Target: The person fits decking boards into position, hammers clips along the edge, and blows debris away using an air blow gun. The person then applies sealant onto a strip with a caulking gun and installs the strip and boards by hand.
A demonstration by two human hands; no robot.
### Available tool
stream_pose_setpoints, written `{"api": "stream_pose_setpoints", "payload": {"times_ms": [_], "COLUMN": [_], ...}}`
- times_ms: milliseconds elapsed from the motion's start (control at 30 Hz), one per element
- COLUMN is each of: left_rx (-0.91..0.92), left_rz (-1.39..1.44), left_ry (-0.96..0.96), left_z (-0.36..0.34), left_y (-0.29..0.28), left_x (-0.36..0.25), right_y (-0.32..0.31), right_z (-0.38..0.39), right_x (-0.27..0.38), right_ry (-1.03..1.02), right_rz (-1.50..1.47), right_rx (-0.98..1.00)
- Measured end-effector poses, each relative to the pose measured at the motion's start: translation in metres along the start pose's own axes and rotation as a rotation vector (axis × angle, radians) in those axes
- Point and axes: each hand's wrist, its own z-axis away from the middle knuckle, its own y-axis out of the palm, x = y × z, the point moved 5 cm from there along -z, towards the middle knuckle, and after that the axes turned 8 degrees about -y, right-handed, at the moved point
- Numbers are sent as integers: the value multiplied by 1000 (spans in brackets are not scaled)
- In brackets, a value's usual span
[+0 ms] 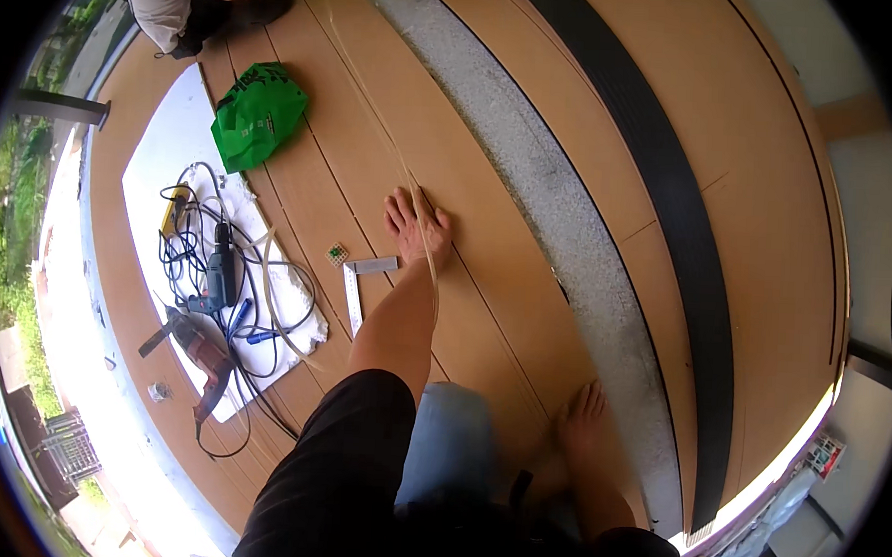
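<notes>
My left hand (418, 230) lies flat on the brown decking boards (487, 250), fingers spread. A thin pale cord (403, 167) runs along the boards and crosses this hand. Just to the left of the wrist is a metal try square (372, 265), and beyond it a small tan gridded piece (337, 254) with green on it. My right hand (583, 416) rests on the boards beside the grey gravelly strip (613, 326), fingers stretched out, with nothing seen in it. The blue-jeaned knee (449, 433) is between my arms.
On a white sheet (158, 146) at left lie a teal drill (222, 269), a reddish-brown power tool (204, 350), tangled black cables and blue markers (261, 337). A green bag (259, 116) sits farther up. Another person (164, 7) crouches at far left. A black ribbed strip (661, 139) runs at right.
</notes>
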Motion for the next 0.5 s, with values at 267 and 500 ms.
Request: {"api": "stream_pose_setpoints", "payload": {"times_ms": [267, 500], "left_rx": [508, -55], "left_rz": [125, -386], "left_ry": [383, 395], "left_z": [-65, -115], "left_y": [0, -285], "left_x": [58, 181], "right_y": [6, 32], "right_z": [17, 48], "right_x": [-6, -25], "right_ry": [-1, 37], "right_rz": [6, -43], "right_rx": [-325, -467]}}
